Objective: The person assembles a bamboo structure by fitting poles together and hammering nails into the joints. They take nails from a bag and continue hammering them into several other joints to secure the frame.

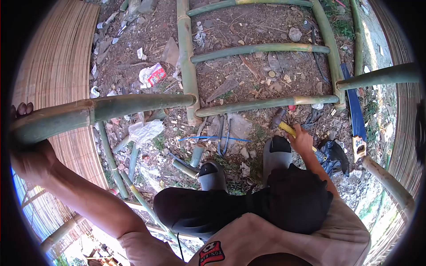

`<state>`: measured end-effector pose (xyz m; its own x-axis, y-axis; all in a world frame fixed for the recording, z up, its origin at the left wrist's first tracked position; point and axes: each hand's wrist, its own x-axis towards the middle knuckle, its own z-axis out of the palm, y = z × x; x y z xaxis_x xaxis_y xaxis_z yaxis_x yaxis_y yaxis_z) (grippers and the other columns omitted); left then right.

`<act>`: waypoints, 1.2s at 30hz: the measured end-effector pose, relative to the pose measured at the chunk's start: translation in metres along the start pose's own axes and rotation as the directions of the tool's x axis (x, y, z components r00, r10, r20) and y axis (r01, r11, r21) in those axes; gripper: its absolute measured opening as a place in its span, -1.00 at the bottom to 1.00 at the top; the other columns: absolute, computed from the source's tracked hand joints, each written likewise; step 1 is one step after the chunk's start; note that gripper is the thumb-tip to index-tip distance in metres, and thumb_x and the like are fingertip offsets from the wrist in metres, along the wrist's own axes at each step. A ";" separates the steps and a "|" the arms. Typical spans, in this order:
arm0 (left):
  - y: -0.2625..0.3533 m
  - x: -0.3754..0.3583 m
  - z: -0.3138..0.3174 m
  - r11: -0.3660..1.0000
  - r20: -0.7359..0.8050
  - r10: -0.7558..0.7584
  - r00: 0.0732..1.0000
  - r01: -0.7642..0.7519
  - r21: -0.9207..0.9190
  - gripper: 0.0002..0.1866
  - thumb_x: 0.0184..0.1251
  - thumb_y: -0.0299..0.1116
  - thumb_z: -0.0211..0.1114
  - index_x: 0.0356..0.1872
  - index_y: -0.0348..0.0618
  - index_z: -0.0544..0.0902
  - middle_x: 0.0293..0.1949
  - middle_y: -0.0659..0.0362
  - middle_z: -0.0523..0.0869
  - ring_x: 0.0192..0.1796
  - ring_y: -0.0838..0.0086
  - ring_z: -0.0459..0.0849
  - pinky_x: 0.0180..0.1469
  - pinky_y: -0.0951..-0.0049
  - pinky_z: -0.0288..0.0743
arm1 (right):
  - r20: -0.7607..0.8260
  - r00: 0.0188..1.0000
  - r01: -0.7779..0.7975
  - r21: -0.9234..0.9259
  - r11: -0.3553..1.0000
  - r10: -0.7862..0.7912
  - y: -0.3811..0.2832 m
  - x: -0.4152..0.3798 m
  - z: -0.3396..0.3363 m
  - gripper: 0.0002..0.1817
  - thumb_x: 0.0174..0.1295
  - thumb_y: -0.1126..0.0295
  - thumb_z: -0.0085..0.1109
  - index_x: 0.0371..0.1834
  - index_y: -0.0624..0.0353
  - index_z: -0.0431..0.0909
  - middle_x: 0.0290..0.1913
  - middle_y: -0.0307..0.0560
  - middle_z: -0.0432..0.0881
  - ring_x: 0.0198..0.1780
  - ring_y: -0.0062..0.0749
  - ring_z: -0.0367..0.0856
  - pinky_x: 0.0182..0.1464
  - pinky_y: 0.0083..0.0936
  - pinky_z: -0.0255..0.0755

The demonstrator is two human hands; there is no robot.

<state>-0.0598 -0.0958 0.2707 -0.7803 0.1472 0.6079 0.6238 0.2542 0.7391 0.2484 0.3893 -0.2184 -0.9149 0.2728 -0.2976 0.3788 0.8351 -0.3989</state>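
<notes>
At the left, my left hand (33,157) is wrapped round the end of a thick green bamboo pole (142,102), fingertips showing above it. That pole's far end meets the corner of a bamboo frame (188,75) on the ground. My right hand (301,139) is closed on the yellow handle of a hammer (287,129), its dark head pointing up and left, near the frame's lowest crossbar (266,106). Another bamboo pole (381,75) joins the frame's right corner.
A blue handsaw (356,115) lies at the right beside a black plastic bag (333,155). Pincer-like metal handles (223,137), a blue strip and bamboo offcuts (197,155) lie near my feet. Woven bamboo panels (57,53) stand at both sides.
</notes>
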 end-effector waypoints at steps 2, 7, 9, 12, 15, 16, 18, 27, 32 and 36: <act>-0.004 0.007 -0.006 0.996 -0.004 0.005 1.000 -0.005 0.092 -0.46 0.49 -0.02 0.14 0.02 -0.45 0.62 -0.05 -0.10 0.65 0.03 0.14 0.62 0.30 0.07 0.44 | 0.010 1.000 -0.005 0.005 1.000 0.004 -0.001 -0.003 0.003 -0.53 0.21 0.03 0.41 0.00 0.05 0.47 -0.21 0.17 0.72 -0.25 0.25 0.72 -0.27 0.06 0.56; 0.008 0.009 0.000 0.988 0.225 0.017 0.974 0.018 -0.154 -0.43 0.54 0.03 0.08 0.14 -0.38 0.59 -0.07 -0.09 0.68 0.03 0.14 0.67 0.21 0.09 0.54 | -0.003 1.000 0.023 -0.011 1.000 -0.023 -0.002 0.000 0.002 -0.52 0.22 0.04 0.40 -0.02 0.07 0.43 -0.22 0.18 0.71 -0.26 0.23 0.72 -0.28 0.07 0.58; 0.030 0.000 0.054 0.984 0.113 0.148 0.982 -0.136 -0.111 -0.44 0.33 -0.03 0.36 0.14 -0.22 0.44 -0.27 -0.10 0.66 -0.02 0.18 0.73 0.12 0.03 0.63 | -0.024 0.997 0.071 -0.003 0.997 -0.071 -0.002 -0.001 -0.003 -0.54 0.26 0.00 0.35 -0.01 0.07 0.43 -0.28 0.22 0.72 -0.28 0.24 0.73 -0.29 0.09 0.57; 0.040 -0.005 0.083 0.978 -0.238 0.210 0.948 -0.200 0.066 -0.38 0.37 0.05 0.30 0.22 -0.22 0.42 -0.19 -0.12 0.67 0.04 0.16 0.74 0.11 0.02 0.64 | 0.203 0.979 -0.010 -0.050 0.999 0.020 -0.022 0.004 -0.033 -0.55 0.37 -0.01 0.23 0.14 0.04 0.49 -0.31 0.32 0.71 -0.21 0.33 0.70 -0.22 0.12 0.55; 0.050 0.003 0.075 0.985 -0.317 0.163 0.934 -0.171 0.002 -0.33 0.47 0.17 0.17 0.22 -0.30 0.52 -0.06 -0.03 0.69 -0.01 0.18 0.73 0.04 0.11 0.63 | 0.000 0.994 0.104 0.142 0.984 -0.106 -0.038 -0.009 -0.067 -0.57 0.39 0.01 0.18 0.21 -0.05 0.54 -0.41 0.31 0.69 -0.31 0.41 0.66 -0.27 0.13 0.56; 0.055 0.006 0.080 0.987 -0.335 0.148 0.931 -0.158 -0.004 -0.31 0.44 0.21 0.21 0.21 -0.29 0.51 -0.07 -0.01 0.70 -0.04 0.20 0.75 0.02 0.13 0.64 | -0.044 0.992 0.122 0.213 0.969 -0.116 -0.051 -0.010 -0.092 -0.59 0.39 0.08 0.20 0.22 -0.03 0.55 -0.40 0.31 0.69 -0.31 0.39 0.67 -0.25 0.08 0.58; 0.061 0.010 0.082 0.996 -0.389 0.091 0.917 -0.089 0.023 -0.29 0.35 0.23 0.32 0.14 -0.29 0.53 -0.13 0.04 0.70 -0.18 0.32 0.74 -0.07 0.22 0.66 | -0.143 0.971 0.226 0.303 0.926 -0.191 -0.070 -0.021 -0.144 -0.59 0.37 0.23 0.24 0.24 0.07 0.57 -0.36 0.27 0.71 -0.30 0.30 0.71 -0.23 -0.04 0.59; 0.069 0.012 0.096 0.957 -0.349 -0.076 0.934 -0.031 -0.290 -0.57 0.30 -0.10 0.52 -0.09 -0.22 0.59 -0.34 0.20 0.70 -0.45 0.60 0.66 -0.49 0.57 0.55 | -0.575 0.122 0.867 -0.335 0.369 -0.809 -0.305 -0.050 -0.428 -0.45 0.41 0.49 0.11 0.46 0.42 0.35 0.07 0.28 0.71 -0.07 -0.02 0.78 0.03 -0.29 0.59; 0.072 0.011 0.096 0.941 -0.313 -0.055 0.948 -0.056 -0.334 -0.57 0.30 -0.10 0.51 -0.06 -0.21 0.59 -0.31 0.22 0.72 -0.43 0.64 0.63 -0.49 0.60 0.52 | -0.508 0.209 0.938 -0.138 0.318 -0.836 -0.458 -0.076 -0.542 -0.52 0.60 0.22 -0.09 0.50 0.08 0.38 -0.40 -0.26 0.46 -0.45 -0.59 0.43 -0.31 -0.57 0.37; 0.071 0.012 0.095 0.925 -0.267 -0.084 0.960 -0.025 -0.380 -0.56 0.30 -0.11 0.52 -0.05 -0.22 0.59 -0.31 0.22 0.72 -0.44 0.65 0.61 -0.51 0.60 0.50 | -0.131 0.475 0.874 0.182 0.450 -0.870 -0.522 -0.087 -0.588 -0.55 0.62 0.12 -0.12 0.49 -0.08 0.40 -0.30 -0.22 0.62 -0.41 -0.55 0.55 -0.15 -0.47 0.60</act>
<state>-0.0290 0.0146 0.3033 -0.7890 -0.1356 0.5992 0.6138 -0.1321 0.7783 0.0479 0.2101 0.5257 -0.7824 -0.5347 0.3193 -0.6042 0.5274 -0.5973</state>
